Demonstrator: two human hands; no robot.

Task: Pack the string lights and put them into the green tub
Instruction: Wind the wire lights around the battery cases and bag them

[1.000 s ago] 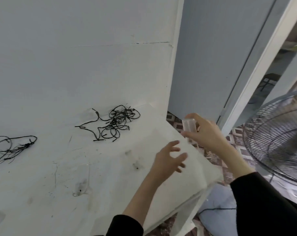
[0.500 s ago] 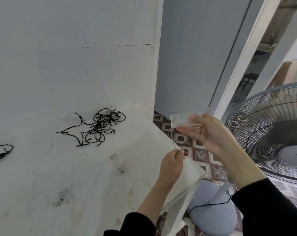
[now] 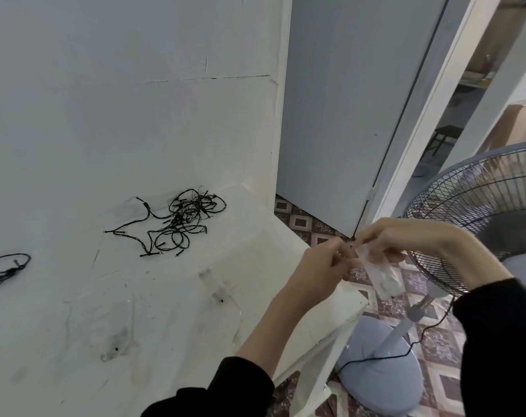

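Note:
A tangle of black string lights (image 3: 180,221) lies on the white table (image 3: 135,296) near the wall. Another black string (image 3: 5,269) shows at the left edge. My right hand (image 3: 406,239) holds a small clear plastic battery case (image 3: 382,275) just past the table's right corner. My left hand (image 3: 322,266) pinches something thin at the top of that case; a thin clear wire (image 3: 237,314) lies on the table below. The green tub is not in view.
A grey standing fan (image 3: 481,212) with its round base (image 3: 379,365) and black cord stands on the tiled floor at the right. A grey door (image 3: 340,115) and white frame rise behind the table corner.
Both hands have come together beyond the table's right corner. The clear case has tipped from lying level to hanging downward in my right hand, and my left hand has risen to its top.

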